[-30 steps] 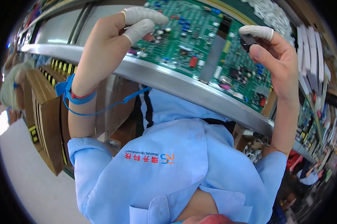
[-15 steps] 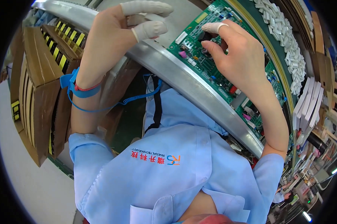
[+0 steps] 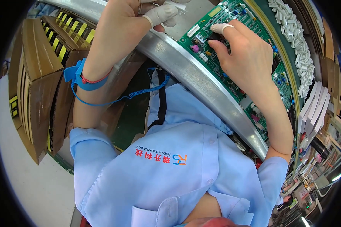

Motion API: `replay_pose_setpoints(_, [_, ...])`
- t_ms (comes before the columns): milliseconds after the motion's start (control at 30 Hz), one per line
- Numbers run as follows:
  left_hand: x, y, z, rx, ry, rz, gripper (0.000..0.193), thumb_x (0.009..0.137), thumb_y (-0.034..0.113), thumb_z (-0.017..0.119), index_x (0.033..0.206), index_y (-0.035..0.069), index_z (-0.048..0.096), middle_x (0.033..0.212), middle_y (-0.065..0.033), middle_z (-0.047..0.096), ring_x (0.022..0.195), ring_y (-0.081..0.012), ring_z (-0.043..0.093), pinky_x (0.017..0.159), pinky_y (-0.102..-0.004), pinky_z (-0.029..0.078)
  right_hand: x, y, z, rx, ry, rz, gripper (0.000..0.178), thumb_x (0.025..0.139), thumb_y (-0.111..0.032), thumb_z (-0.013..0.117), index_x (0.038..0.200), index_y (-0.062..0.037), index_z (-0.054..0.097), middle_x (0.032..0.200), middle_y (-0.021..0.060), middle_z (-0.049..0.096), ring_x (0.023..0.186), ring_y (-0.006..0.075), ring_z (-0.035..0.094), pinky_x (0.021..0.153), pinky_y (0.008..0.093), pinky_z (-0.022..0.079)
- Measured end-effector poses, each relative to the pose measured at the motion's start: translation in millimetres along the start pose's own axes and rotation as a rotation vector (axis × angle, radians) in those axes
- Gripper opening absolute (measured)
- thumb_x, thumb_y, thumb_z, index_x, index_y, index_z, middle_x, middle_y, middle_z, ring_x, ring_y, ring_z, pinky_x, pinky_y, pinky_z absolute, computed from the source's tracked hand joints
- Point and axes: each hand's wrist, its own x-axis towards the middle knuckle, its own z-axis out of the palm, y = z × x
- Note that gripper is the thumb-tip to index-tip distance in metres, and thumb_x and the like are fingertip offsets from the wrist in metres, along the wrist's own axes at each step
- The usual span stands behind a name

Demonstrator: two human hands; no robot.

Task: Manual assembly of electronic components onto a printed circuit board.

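Now, right hand (image 3: 246, 56): I am pressing fingers onto the green circuit board (image 3: 231, 22).
Left hand (image 3: 136, 19): fingers are pinching a small white part (image 3: 177, 5).

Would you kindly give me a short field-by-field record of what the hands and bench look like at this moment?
Left hand: raised at the metal bench rail, gloved fingertips pinching small white parts
Left wrist: blue anti-static strap with coiled cord
Right hand: resting on the green circuit board, fingertip in a white cot pressing a component
Behind board: row of white connectors
Left of bench: cardboard boxes
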Motion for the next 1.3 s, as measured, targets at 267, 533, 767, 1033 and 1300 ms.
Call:
replay_pose_setpoints(267, [1, -12, 18, 0.427, -0.142, 0.424, 0.023, 0.084, 0.002, 0.063, 0.106, 0.006, 0.068, 0.101, -0.0032, 0.069, 0.088, -0.0138, 0.063, 0.081, -0.0256, 0.044, -8, 11, -23, 0.029, 0.034, 0.050, 0.025, 0.076, -0.023, 0.071, 0.097, -0.0095, 0.065, 0.084, 0.0055, 0.063, 0.067, 0.0218, 0.059, 0.057, 0.0342, 0.047])
replay_pose_setpoints(533, [-4, 15, 59, 0.950, -0.307, 0.762, 0.045, 0.082, -0.001, 0.059, 0.126, 0.007, 0.054, 0.081, -0.0048, 0.063, 0.092, -0.0203, 0.060, 0.097, -0.0491, 0.033, -70, 42, -64, 0.365, 0.096, 0.361, 0.031, 0.077, -0.013, 0.071, 0.107, -0.0074, 0.067, 0.087, 0.0010, 0.063, 0.060, 0.0094, 0.050, 0.054, 0.0237, 0.039])
replay_pose_setpoints(767, [1, 8, 68, 0.954, -0.392, 0.686, 0.051, 0.080, 0.003, 0.061, 0.129, 0.009, 0.051, 0.081, -0.0059, 0.062, 0.095, -0.0246, 0.058, 0.100, -0.0538, 0.024, -127, 67, -60, 0.409, 0.125, 0.532, 0.033, 0.081, -0.012, 0.069, 0.114, -0.0100, 0.066, 0.092, -0.0038, 0.063, 0.065, 0.0023, 0.043, 0.056, 0.0183, 0.033])
replay_pose_setpoints(1033, [-2, 9, 75, 0.963, -0.350, 0.698, 0.052, 0.082, 0.006, 0.063, 0.132, 0.009, 0.049, 0.084, -0.0058, 0.063, 0.092, -0.0243, 0.059, 0.101, -0.0503, 0.021, -148, 81, -62, 0.433, 0.132, 0.567, 0.033, 0.083, -0.016, 0.068, 0.115, -0.0107, 0.066, 0.095, -0.0036, 0.064, 0.067, 0.0023, 0.044, 0.056, 0.0178, 0.033])
replay_pose_setpoints(1300, [-6, -15, 73, 1.123, -0.248, 0.954, 0.039, 0.079, 0.009, 0.068, 0.117, 0.013, 0.064, 0.087, 0.0001, 0.069, 0.095, -0.0194, 0.061, 0.101, -0.0416, 0.025, -149, 83, -60, 0.439, 0.143, 0.530, 0.032, 0.083, -0.015, 0.067, 0.115, -0.0093, 0.065, 0.096, -0.0036, 0.065, 0.066, 0.0024, 0.044, 0.055, 0.0182, 0.032])
